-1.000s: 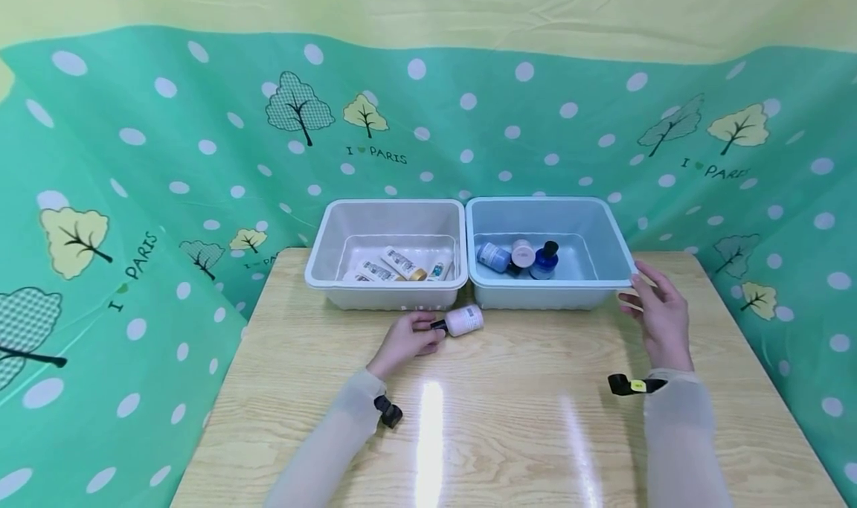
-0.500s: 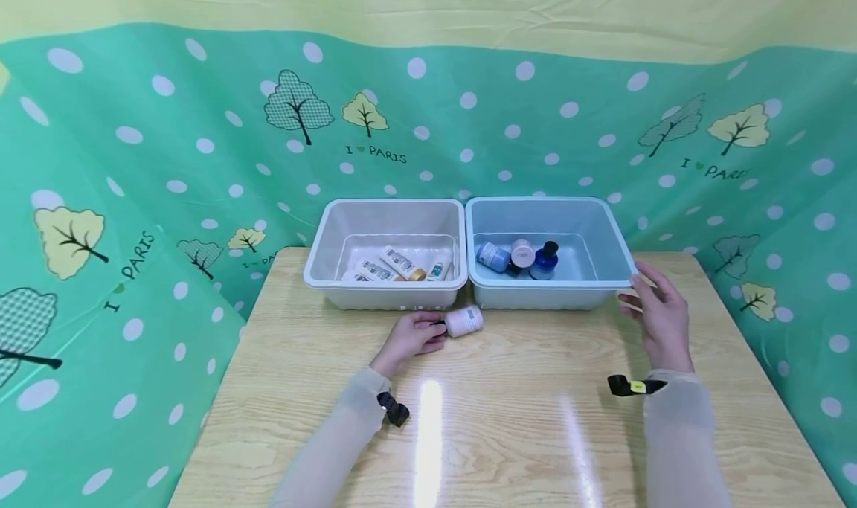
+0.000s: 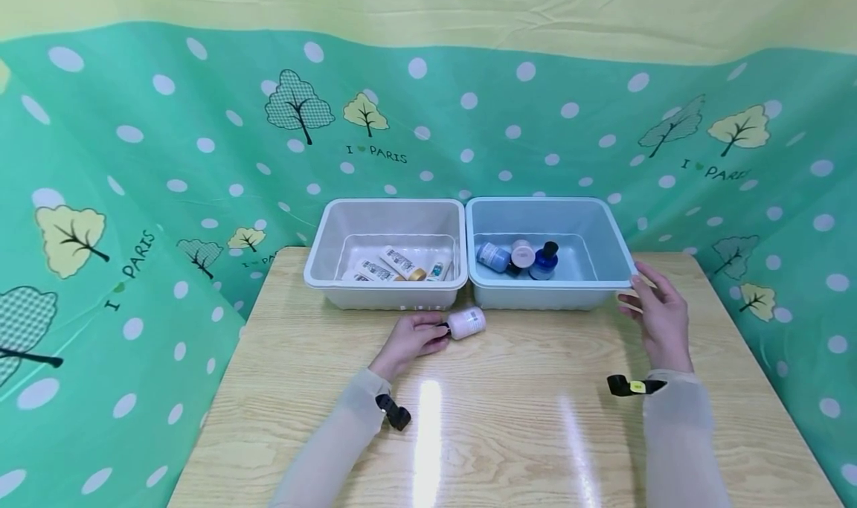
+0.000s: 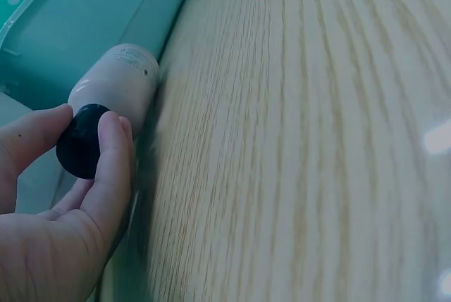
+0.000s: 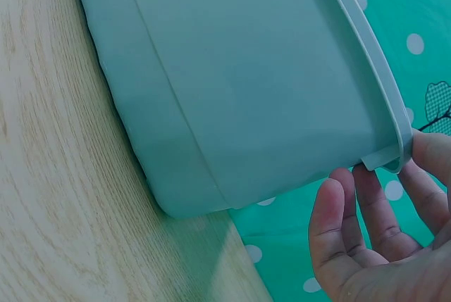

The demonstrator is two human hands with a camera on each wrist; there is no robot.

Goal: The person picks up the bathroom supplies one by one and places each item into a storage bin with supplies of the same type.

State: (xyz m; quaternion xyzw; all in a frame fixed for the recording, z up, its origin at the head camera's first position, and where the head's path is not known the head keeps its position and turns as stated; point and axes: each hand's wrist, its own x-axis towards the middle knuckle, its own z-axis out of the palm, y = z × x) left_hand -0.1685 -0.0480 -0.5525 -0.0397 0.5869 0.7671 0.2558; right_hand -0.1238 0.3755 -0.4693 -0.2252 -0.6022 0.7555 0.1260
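Note:
My left hand (image 3: pixel 410 342) pinches the black cap (image 4: pixel 79 141) of a small pale pink bottle (image 3: pixel 466 322) between thumb and fingers. The bottle lies on its side in front of the bins, its base pointing right; in the left wrist view its body (image 4: pixel 120 80) is beside a bin's wall. At the right, my right hand (image 3: pixel 659 317) grips the front right corner of the light blue bin (image 3: pixel 545 283), thumb at the rim and fingers below, as the right wrist view shows. Inside that bin lie a blue bottle (image 3: pixel 493 257), a pink-topped one (image 3: pixel 523 254) and a dark blue one (image 3: pixel 544 261).
A whitish bin (image 3: pixel 384 285) stands against the blue one on its left and holds several white tubes (image 3: pixel 403 262), some with gold caps. Both bins sit at the back of a wooden table (image 3: pixel 522 419). A green dotted cloth (image 3: pixel 402 121) hangs behind and along the sides.
My left hand has shifted slightly right and its fingers now cover more of the cap. The bottle has barely moved. My right hand stays at the bin's corner.

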